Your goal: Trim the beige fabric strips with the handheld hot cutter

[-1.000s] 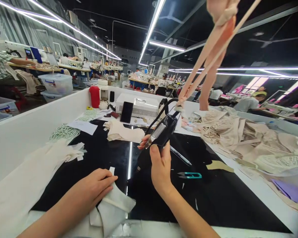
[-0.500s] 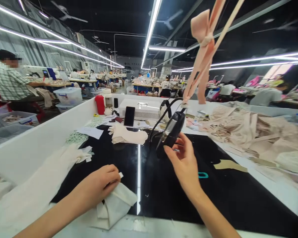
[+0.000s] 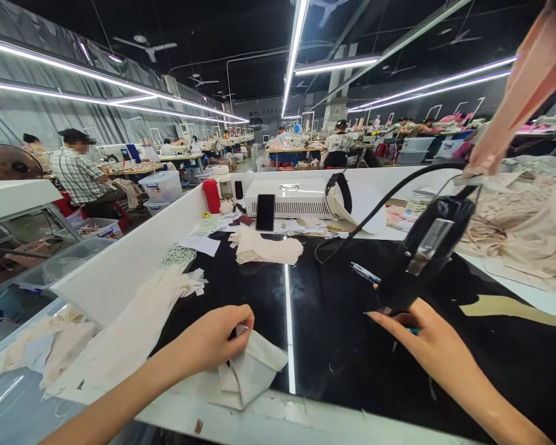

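Note:
My left hand (image 3: 234,334) is closed in a pinch at the edge of a folded cream fabric piece (image 3: 259,364), which rests at the board's near edge. My right hand (image 3: 426,337) is low on the right, its thumb stretched leftward. A black corded hand tool (image 3: 430,247) with a metal plate hangs in front of its fingers and hides most of them. A silver-and-black pen (image 3: 365,273) shows left of the tool, close to one fingertip; whether it is held cannot be made out. Just behind the right hand, a small teal item (image 3: 413,330) is partly covered.
A pink fabric strap (image 3: 514,105) suspends the tool. The black board (image 3: 333,346) bears a cream fabric stack (image 3: 269,245) and a tan pattern piece (image 3: 509,309). Behind stand a phone (image 3: 265,212) and a white box (image 3: 290,198). Beige fabric (image 3: 532,216) heaps at right; people sew beyond.
The view has swung left. My right hand and the black tool now appear farther right, and the tool looks larger. The pen has come into clearer view. My left hand keeps its pinch on the fabric.

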### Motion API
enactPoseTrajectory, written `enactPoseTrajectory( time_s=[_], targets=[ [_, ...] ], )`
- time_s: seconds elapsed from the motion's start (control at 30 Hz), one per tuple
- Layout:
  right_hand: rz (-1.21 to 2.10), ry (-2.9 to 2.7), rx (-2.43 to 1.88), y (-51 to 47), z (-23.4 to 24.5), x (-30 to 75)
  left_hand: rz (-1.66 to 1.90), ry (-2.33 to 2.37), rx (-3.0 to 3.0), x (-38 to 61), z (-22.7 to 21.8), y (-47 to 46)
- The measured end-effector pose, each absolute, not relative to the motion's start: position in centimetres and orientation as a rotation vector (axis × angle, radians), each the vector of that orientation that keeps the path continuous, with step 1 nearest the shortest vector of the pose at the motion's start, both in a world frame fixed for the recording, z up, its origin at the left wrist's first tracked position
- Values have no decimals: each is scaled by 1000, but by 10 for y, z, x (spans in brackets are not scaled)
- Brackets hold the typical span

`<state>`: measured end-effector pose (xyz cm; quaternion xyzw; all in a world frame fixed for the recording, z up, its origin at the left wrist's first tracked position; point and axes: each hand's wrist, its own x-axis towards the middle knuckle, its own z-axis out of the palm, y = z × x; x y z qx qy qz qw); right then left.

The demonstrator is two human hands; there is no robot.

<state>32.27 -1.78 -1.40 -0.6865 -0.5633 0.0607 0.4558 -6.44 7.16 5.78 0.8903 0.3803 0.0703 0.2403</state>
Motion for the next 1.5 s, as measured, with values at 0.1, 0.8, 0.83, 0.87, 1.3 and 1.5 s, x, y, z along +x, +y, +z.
enactPoseTrajectory(
  time_s=[0.1, 0.8, 0.83, 0.87, 1.3, 1.5],
  targets=[
    [-26, -1618, -1713, -22, -22, 342, 107, 1107, 2353, -64, 63, 68],
    [-97, -1762, -1953, -24, -23, 388, 2, 1055, 2180, -66, 37, 78],
    [-80, -1766, -1969, -28, -22, 387, 20, 1039, 2190, -65, 37, 77],
    [-60, -1768, -1985, -32, -20, 386, 38, 1025, 2185, -64, 38, 76],
    [245, -1639, -1934, -55, -6, 364, 226, 948, 1775, -51, 25, 62],
    [450, -1420, -1829, -73, 4, 350, 226, 1023, 1452, -46, 24, 49]
  ],
)
